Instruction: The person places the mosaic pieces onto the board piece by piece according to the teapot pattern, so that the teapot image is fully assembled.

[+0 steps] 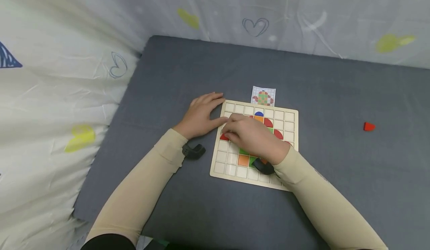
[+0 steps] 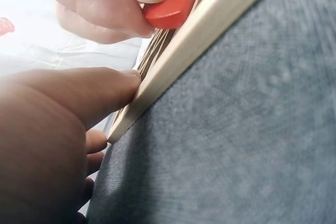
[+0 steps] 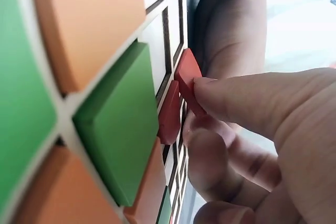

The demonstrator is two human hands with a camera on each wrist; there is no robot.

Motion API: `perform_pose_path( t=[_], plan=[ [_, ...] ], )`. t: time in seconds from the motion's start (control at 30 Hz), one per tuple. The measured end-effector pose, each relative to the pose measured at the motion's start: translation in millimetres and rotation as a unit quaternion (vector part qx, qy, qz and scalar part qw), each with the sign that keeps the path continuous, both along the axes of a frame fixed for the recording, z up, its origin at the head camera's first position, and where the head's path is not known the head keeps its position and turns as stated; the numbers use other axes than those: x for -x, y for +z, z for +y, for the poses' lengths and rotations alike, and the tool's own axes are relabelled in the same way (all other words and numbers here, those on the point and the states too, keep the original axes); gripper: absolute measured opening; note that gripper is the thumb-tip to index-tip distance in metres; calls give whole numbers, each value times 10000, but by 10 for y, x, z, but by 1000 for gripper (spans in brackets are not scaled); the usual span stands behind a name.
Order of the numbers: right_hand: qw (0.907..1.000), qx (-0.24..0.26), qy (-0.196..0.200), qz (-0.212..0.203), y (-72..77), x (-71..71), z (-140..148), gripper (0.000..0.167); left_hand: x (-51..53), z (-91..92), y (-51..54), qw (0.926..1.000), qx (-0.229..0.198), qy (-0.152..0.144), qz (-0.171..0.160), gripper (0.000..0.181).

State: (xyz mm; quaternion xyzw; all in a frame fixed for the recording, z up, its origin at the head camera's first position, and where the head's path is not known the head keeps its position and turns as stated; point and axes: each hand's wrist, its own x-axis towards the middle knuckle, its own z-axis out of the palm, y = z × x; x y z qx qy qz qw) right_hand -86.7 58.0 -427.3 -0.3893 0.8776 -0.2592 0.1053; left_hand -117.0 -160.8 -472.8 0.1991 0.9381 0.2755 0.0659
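Note:
A wooden grid board (image 1: 231, 169) lies on the table, partly filled with coloured pieces. Over its left side, my right hand (image 1: 256, 136) pinches a red quarter-round-looking tile (image 3: 188, 69) between thumb and fingers, tilted at a cell. Next to it another red tile (image 3: 169, 114) sits in the grid, and a green tile (image 3: 118, 121) is closer to the right wrist camera. My left hand (image 1: 201, 116) rests at the board's left edge with fingers extended, the thumb touching the wooden side. The right hand hides part of the pattern.
A printed pattern card (image 1: 263, 96) is partly tucked behind the board's far edge. One loose red piece (image 1: 369, 126) lies far to the right on the grey tablecloth (image 1: 336, 93). Pale printed curtains (image 1: 221, 15) hang behind and to the left.

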Motion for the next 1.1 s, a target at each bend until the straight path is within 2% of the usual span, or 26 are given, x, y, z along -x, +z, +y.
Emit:
perform_pose_path(
  t=[0.5, 0.7, 0.97, 1.1],
  plan=[
    [9999, -112, 76, 4, -7, -18, -7, 10, 3, 0, 22, 10000, -14, -45, 27, 72],
    [9994, -336, 32, 68, 67, -1, 9, 15, 8, -24, 24, 9999, -96, 0, 48, 70],
    [9983, -380, -446, -28, 210, 129, 303, 19, 4, -11, 18, 9999, -96, -19, 24, 70],
    [9948, -487, -893, -82, 271, 224, 566, 20, -12, 3, 14, 9999, -117, 0, -28, 70]
  ],
)
